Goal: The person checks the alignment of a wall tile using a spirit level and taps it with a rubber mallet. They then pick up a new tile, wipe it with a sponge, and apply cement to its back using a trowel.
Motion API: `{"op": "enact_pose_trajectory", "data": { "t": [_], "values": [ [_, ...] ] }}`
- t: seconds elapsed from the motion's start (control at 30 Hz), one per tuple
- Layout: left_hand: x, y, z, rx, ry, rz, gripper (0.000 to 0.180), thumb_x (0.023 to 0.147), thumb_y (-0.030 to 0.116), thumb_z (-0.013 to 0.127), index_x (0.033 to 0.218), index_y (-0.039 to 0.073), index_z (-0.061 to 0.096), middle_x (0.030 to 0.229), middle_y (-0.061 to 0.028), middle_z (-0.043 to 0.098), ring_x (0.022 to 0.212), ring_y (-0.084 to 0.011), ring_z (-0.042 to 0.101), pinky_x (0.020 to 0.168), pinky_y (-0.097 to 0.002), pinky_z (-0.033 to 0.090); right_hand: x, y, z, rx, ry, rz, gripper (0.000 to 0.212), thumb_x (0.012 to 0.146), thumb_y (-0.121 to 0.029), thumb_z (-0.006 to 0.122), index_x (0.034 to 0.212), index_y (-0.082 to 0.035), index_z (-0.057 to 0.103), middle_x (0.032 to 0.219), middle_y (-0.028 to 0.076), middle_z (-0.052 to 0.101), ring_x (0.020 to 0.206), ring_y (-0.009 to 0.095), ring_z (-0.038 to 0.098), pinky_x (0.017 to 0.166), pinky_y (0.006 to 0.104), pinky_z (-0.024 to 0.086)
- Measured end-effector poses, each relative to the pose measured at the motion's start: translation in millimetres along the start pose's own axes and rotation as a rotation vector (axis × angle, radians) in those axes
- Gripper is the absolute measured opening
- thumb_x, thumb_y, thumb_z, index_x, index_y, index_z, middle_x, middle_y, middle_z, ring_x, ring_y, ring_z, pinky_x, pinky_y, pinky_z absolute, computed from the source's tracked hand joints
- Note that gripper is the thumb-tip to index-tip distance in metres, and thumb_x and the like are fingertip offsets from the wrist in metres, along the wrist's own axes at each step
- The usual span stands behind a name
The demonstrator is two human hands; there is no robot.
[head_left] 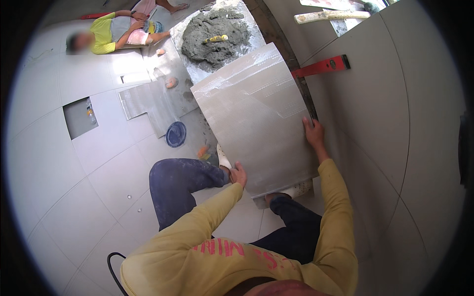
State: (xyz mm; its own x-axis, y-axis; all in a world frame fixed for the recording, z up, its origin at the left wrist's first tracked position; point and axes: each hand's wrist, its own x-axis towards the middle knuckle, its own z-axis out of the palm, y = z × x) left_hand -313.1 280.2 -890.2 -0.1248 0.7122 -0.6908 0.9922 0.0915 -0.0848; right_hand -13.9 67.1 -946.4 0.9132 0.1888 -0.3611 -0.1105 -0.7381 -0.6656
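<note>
A large rectangular grey tile with a finely ridged face is in front of me, tilted, its far end near a heap of mortar. At its near left edge, my left hand is closed on the tile. Farther up the opposite edge, my right hand grips it, some fingers hidden behind. The tile's near end is just above my right shoe. Wet grey mortar sits on a pale board beyond the tile, and a tool with a yellow handle lies in it.
Against the right wall leans a red spirit level. A wooden-handled tool lies at the upper right. Left of the tile are a blue round lid or dish and cut tile. A person in a yellow shirt sits at the far left.
</note>
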Motion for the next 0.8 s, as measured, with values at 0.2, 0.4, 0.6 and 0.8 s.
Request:
{"op": "enact_pose_trajectory", "data": {
  "t": [0.2,0.4,0.6,0.8],
  "values": [
    [39,-19,27,-0.104,0.042,-0.02,0.079,0.103,0.058,0.036,0.121,-0.015,0.062,0.128,-0.0407,0.058,0.125,-0.0535,0.054,0.107,-0.0522,0.041,11,-11,-4,-0.053,-0.018,0.02,0.064,0.096,-0.055,0.064,0.081,0.006,0.052,0.071,0.021,0.05,0.066,0.025,0.044,0.064,0.0429,0.043],
    [73,-26,57,-0.055,0.161,-0.079,0.082,0.102,0.059,0.034,0.125,-0.015,0.06,0.131,-0.0394,0.057,0.126,-0.0535,0.054,0.11,-0.0538,0.039,13,-12,-13,-0.084,-0.16,0.107,0.073,0.097,-0.058,0.059,0.122,0.01,0.064,0.12,0.033,0.065,0.117,0.046,0.062,0.101,0.0503,0.047],
    [100,-32,72,-0.166,0.261,-0.156,0.082,0.101,0.061,0.035,0.132,-0.012,0.055,0.138,-0.0387,0.052,0.129,-0.0552,0.051,0.112,-0.0556,0.036,18,4,-7,-0.029,-0.215,0.131,0.073,0.097,-0.056,0.059,0.131,0.009,0.061,0.13,0.032,0.062,0.124,0.045,0.059,0.105,0.0491,0.046],
    [121,-50,71,-0.141,0.306,-0.066,0.081,0.101,0.061,0.036,0.133,-0.011,0.054,0.14,-0.0385,0.05,0.131,-0.0558,0.048,0.113,-0.057,0.034,3,-19,-8,-0.003,-0.143,0.077,0.068,0.096,-0.055,0.061,0.126,0.006,0.064,0.123,0.029,0.066,0.117,0.045,0.063,0.101,0.048,0.048]
  ]
}}
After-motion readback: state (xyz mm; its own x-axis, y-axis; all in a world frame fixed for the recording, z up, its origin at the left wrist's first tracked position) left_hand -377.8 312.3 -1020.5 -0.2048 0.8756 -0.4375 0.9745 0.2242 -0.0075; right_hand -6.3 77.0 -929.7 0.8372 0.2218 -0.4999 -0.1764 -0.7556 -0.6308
